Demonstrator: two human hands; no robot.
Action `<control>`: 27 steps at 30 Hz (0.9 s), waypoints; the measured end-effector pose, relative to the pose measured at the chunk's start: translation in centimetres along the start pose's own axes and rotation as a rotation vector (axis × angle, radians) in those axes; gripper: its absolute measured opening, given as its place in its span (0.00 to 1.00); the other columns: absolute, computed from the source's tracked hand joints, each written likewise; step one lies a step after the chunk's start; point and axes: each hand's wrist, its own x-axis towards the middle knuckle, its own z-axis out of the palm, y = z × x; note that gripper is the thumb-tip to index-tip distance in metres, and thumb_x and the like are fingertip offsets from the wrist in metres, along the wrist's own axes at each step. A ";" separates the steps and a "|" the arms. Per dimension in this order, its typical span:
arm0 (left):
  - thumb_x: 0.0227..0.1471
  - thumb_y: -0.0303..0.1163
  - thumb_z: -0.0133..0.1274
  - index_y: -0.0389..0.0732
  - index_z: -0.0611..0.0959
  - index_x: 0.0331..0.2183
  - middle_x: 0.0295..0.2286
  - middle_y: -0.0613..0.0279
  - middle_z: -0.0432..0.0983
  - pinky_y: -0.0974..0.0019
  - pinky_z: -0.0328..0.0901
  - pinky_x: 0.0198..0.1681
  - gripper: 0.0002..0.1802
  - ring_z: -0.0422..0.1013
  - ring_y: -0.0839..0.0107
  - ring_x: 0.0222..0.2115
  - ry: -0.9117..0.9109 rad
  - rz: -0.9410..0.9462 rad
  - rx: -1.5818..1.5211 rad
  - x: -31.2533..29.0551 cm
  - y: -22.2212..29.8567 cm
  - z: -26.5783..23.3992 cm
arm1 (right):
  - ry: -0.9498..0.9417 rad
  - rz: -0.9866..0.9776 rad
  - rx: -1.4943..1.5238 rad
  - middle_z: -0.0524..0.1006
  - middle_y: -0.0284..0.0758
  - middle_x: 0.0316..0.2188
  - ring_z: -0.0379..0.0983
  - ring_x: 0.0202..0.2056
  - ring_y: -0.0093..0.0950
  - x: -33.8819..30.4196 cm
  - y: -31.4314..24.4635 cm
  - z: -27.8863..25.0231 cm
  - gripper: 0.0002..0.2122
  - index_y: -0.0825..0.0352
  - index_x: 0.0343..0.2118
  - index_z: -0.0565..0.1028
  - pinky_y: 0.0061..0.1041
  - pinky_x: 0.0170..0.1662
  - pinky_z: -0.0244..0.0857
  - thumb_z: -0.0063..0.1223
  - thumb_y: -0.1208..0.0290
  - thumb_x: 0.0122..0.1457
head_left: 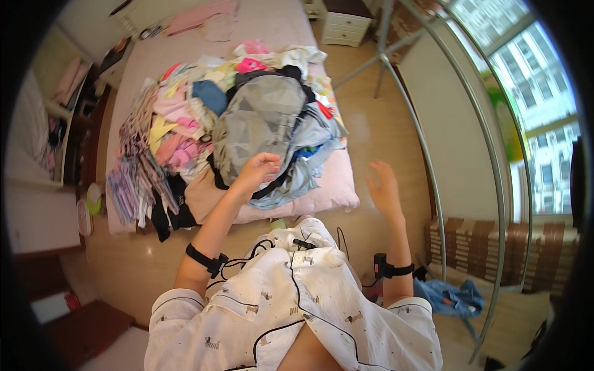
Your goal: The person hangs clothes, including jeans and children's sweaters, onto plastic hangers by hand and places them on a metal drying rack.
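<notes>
My left hand [255, 173] is over the near edge of a grey garment [258, 117], its fingers loosely bent and apart with nothing visible in them. Whether it touches the cloth I cannot tell. The garment lies spread on top of a big heap of clothes, with black cloth around its edges. Light blue clothing [309, 176] shows beneath it on the right. My right hand [385, 188] is raised to the right of the bed [337, 196], empty, with thumb and fingers apart.
Pink, yellow and striped clothes [133, 185] spill over the bed's left side. A metal drying rack [427, 167] stands at the right by the window. Blue denim [455, 298] lies near its foot. A white nightstand [344, 29] is at the far right of the bed.
</notes>
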 end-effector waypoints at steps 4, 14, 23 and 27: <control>0.61 0.29 0.45 0.41 0.76 0.47 0.45 0.62 0.75 0.64 0.67 0.49 0.13 0.72 0.70 0.45 0.193 -0.022 -0.123 -1.3 -1.8 -4.6 | -0.359 -0.116 0.262 0.72 0.48 0.51 0.68 0.53 0.46 6.4 -5.5 6.9 0.14 0.66 0.47 0.76 0.38 0.56 0.62 0.58 0.74 0.56; 0.60 0.33 0.49 0.44 0.77 0.44 0.43 0.65 0.76 0.65 0.68 0.48 0.10 0.73 0.72 0.45 0.557 -0.099 -0.196 -2.9 -1.0 -12.0 | -0.561 -0.376 0.521 0.70 0.52 0.52 0.66 0.54 0.49 21.0 -12.4 29.1 0.17 0.66 0.49 0.75 0.39 0.57 0.61 0.56 0.73 0.54; 0.60 0.30 0.48 0.43 0.78 0.43 0.42 0.65 0.76 0.66 0.67 0.46 0.10 0.74 0.72 0.43 0.622 -0.046 -0.265 -1.5 1.5 -15.5 | -0.772 -0.187 0.300 0.53 0.57 0.63 0.48 0.64 0.57 29.0 -16.3 46.1 0.20 0.52 0.57 0.70 0.52 0.63 0.47 0.50 0.63 0.60; 0.61 0.30 0.47 0.42 0.78 0.44 0.42 0.64 0.77 0.66 0.68 0.47 0.10 0.74 0.71 0.43 0.616 -0.049 -0.302 -2.1 0.4 -18.7 | -1.040 0.076 0.105 0.36 0.49 0.70 0.35 0.68 0.56 31.4 -19.0 48.1 0.21 0.37 0.61 0.66 0.56 0.65 0.40 0.44 0.56 0.64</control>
